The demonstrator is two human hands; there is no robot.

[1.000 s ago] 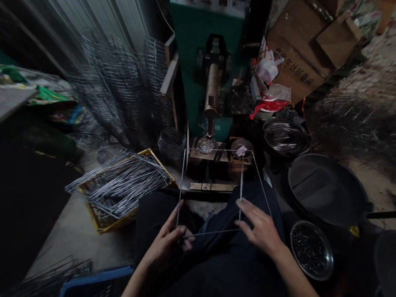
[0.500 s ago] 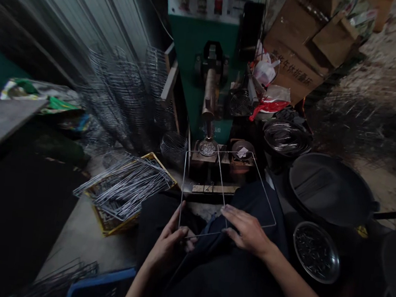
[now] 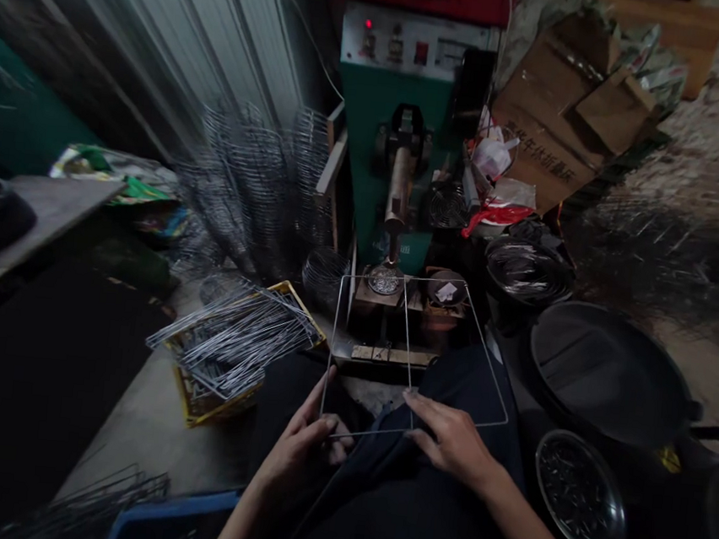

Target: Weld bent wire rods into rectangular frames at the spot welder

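Note:
A rectangular wire frame [image 3: 407,333] with one middle crosswire is held above my lap, its far side near the base of a green machine. My left hand [image 3: 305,434] has its fingers closed around the near left corner. My right hand [image 3: 454,440] pinches the near end of the middle wire between thumb and fingers. Beyond the frame, the machine's metal arm [image 3: 398,184] reaches forward, with a lower electrode-like tip above a round shiny piece [image 3: 385,280]. Whether the frame's far wire touches this piece, I cannot tell.
A yellow crate [image 3: 193,410] full of bent wires [image 3: 244,339] stands left, with stacked wire rings [image 3: 253,183] behind it. To the right are a large dark pan [image 3: 610,374] and a metal bowl [image 3: 579,494] of small pieces. A blue crate [image 3: 171,510] lies low left.
The view has tilted up and turned slightly left, so the machine and surroundings appear lower and farther right. Both hands keep their hold on the wire frame, which has barely shifted.

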